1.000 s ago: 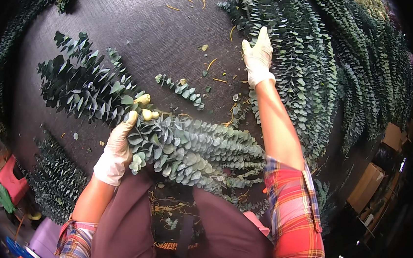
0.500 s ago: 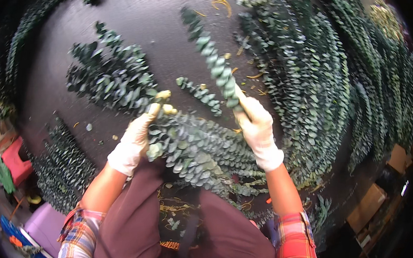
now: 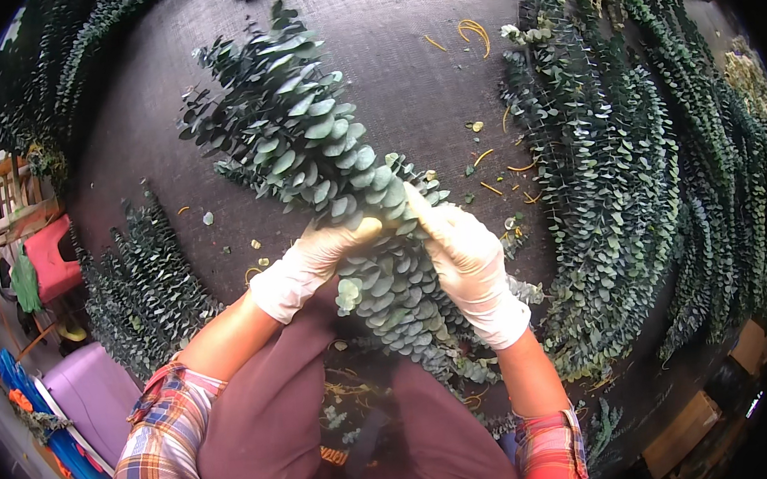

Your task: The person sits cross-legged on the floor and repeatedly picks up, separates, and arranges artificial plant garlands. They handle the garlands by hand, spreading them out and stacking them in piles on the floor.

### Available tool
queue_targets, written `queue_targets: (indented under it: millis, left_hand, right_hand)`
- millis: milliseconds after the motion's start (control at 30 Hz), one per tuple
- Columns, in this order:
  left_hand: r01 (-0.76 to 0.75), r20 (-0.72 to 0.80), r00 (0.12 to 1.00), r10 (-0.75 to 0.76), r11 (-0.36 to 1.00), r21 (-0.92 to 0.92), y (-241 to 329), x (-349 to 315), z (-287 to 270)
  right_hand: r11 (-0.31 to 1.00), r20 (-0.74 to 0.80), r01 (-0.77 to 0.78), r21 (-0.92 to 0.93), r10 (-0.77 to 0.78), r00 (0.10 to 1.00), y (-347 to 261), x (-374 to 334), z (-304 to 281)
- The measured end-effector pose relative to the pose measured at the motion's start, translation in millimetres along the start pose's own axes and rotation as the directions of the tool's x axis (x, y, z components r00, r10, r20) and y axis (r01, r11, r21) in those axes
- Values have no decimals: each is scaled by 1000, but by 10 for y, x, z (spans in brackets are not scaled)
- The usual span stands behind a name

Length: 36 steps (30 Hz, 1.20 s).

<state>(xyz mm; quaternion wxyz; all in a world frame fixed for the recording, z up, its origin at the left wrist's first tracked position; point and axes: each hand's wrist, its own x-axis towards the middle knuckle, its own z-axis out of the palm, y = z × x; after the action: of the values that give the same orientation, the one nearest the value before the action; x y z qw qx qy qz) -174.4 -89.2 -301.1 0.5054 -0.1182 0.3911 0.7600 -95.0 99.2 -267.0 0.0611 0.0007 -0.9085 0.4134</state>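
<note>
Both of my hands wear white gloves and meet in front of my knees. My left hand (image 3: 323, 256) is closed round the lower stems of a leafy eucalyptus bunch (image 3: 287, 125), which points away to the upper left. Just right of it, my right hand (image 3: 465, 255) pinches a eucalyptus sprig (image 3: 385, 185) laid along the bunch's right side; its stem end is mostly hidden by my fingers. Below my hands, more eucalyptus stems (image 3: 398, 302) lie across my lap, partly covered by my hands.
Long eucalyptus branches (image 3: 611, 183) are heaped on the dark mat (image 3: 414, 63) at right. A smaller pile (image 3: 146, 288) lies at left, near a red stool (image 3: 52, 259) and a purple container (image 3: 95, 402). Yellow ties (image 3: 475, 35) and leaf scraps are scattered about. Cardboard boxes (image 3: 683, 432) stand lower right.
My right hand has brought its sprig leftward against the bunch. My left hand, with the bunch, has shifted right. The whole view has moved slightly.
</note>
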Motion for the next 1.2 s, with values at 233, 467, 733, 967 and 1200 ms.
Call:
queue_targets:
  millis: [233,467,733,967,1200]
  left_hand:
    - [48,5,999,-50,982,181,145,-130,107]
    - [-77,-62,994,92,975,210,103,-85,128]
    - [-21,-234,971,43,995,97,29,-67,-69]
    - [-16,-168,985,49,981,192,64,-62,-44]
    - [-3,-143,989,19,993,114,90,-68,-8]
  right_hand:
    - [983,66,-70,-170,82,994,-258,9,233]
    - [990,78,-133,44,129,989,-337,70,308]
    - [973,-473,-200,-114,124,872,984,330,-260]
    - [702,-494,-504,-503,245,834,2103,549,-738]
    - [539,-241,-705,-461,688,684,1857,845,-922]
